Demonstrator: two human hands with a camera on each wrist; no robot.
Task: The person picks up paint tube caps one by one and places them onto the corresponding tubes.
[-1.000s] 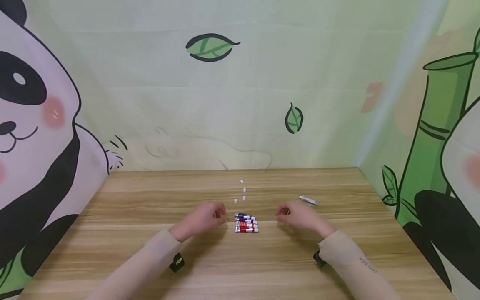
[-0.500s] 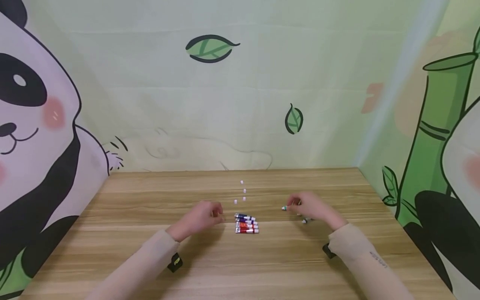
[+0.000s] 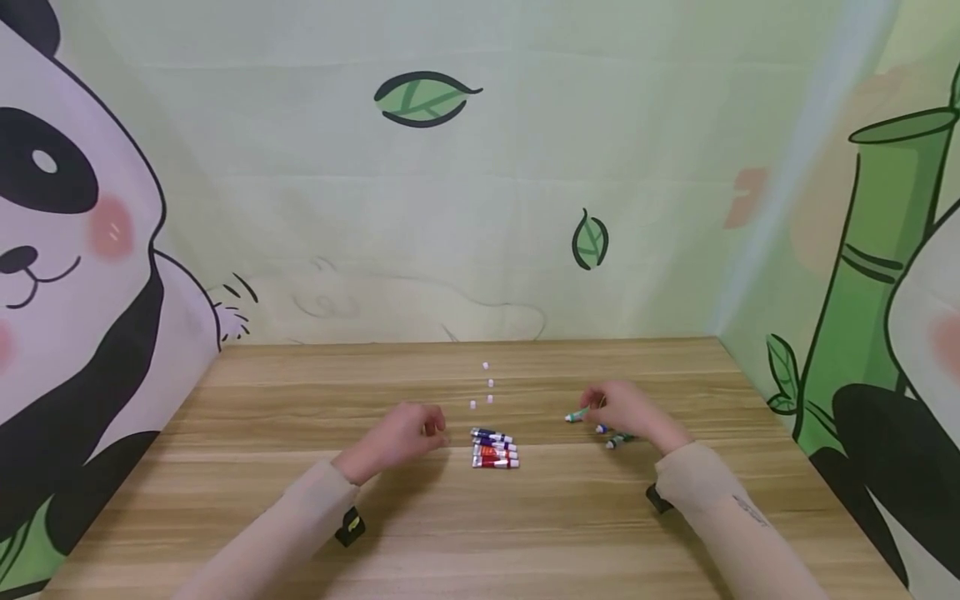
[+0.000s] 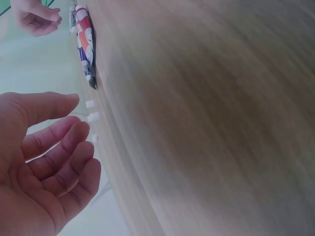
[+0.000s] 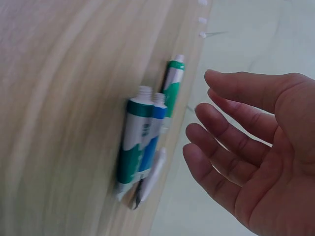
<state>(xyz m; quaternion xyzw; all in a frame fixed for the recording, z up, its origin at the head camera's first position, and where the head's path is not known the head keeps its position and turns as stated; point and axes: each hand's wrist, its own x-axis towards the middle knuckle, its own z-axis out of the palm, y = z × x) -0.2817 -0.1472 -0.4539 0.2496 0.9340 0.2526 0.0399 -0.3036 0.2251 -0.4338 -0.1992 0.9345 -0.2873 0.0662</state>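
My right hand (image 3: 626, 410) hovers with loosely bent fingers over a group of paint tubes, nothing in its grip. In the right wrist view a dark green paint tube (image 5: 132, 142) and a blue one (image 5: 154, 129) lie side by side, their threaded necks uncapped. Another green paint tube (image 5: 173, 91) lies beyond them, and a whitish tube (image 5: 154, 172) beside the blue one. To the left, my left hand (image 3: 405, 435) holds nothing, fingers relaxed. Near its fingertips is a row of paint tubes: red (image 3: 495, 462), orange (image 3: 493, 452), purple (image 3: 491, 443) and dark blue (image 3: 489, 434), with white caps.
Several small white caps (image 3: 491, 383) stand loose on the wooden table (image 3: 480, 533), behind the row of tubes. A printed cloth backdrop (image 3: 300, 183) rises at the table's far edge. A small black device (image 3: 350, 527) is strapped below the left sleeve.
My right hand has moved right and away from the row, then nearly stopped. Green and blue tubes now show beneath it; the whitish tube behind it is hidden in the head view. My left hand barely moved.
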